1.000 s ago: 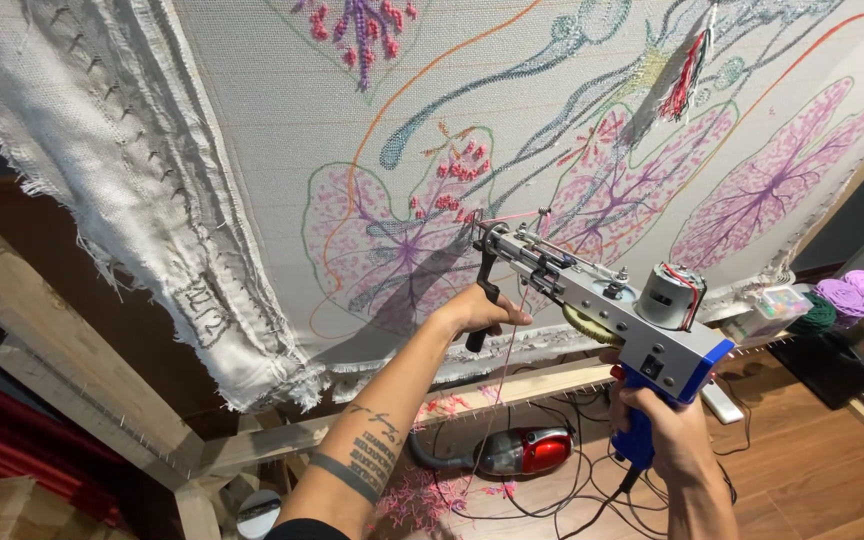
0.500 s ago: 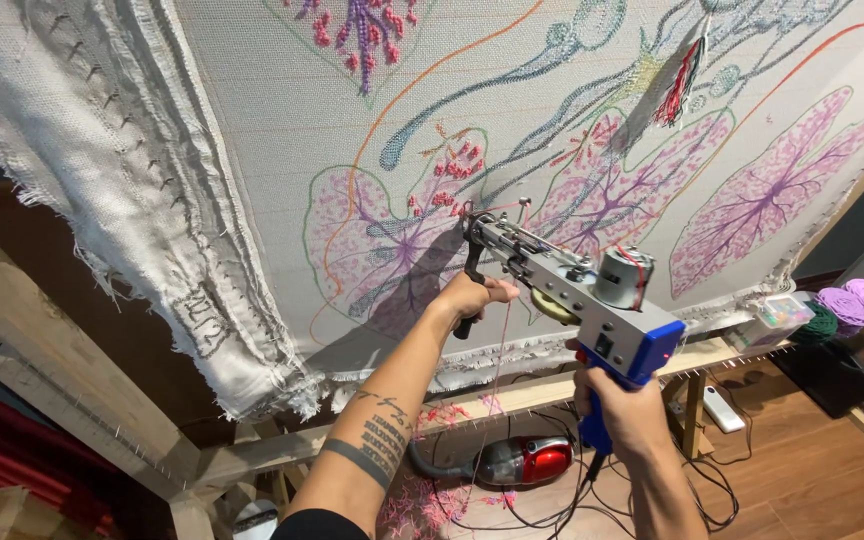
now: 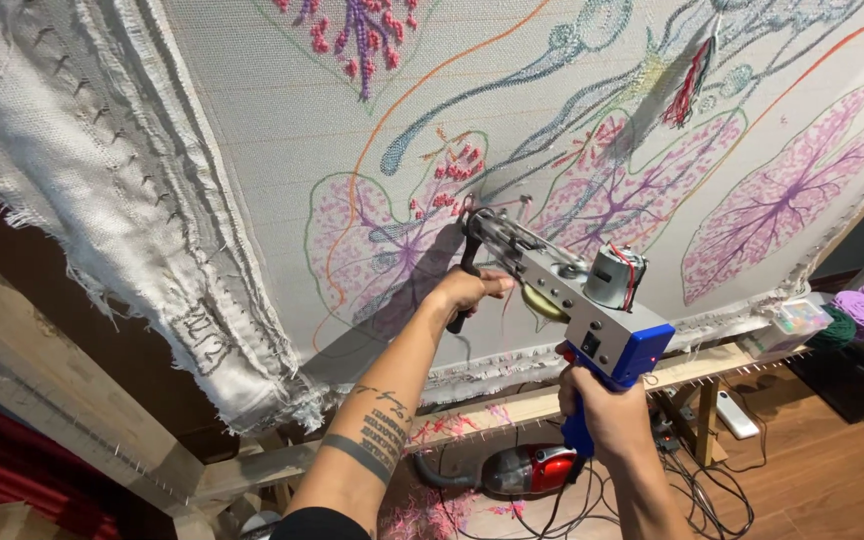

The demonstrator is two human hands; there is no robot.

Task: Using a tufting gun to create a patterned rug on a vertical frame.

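- My left hand point(image 3: 464, 291) is clenched around the black front handle point(image 3: 465, 282) of the tufting gun point(image 3: 562, 290); my right hand point(image 3: 607, 415) has a tight grip on its blue rear handle point(image 3: 580, 432).
- The gun's tip is pressed against the stretched cloth point(image 3: 282, 120), at the edge of the pink and purple leaf point(image 3: 372, 245) just below the red tufts point(image 3: 457, 165).
- I judge the step to be filling the leaf with yarn, the gun held square to the cloth.
- The next move seems to call for steady forward pressure and a slow glide along the drawn outline, both hands guiding together so the tip neither lifts nor skips.
- The wooden frame point(image 3: 512, 410) holds the cloth's lower edge; a red vacuum cleaner point(image 3: 537, 468) lies on the floor below.
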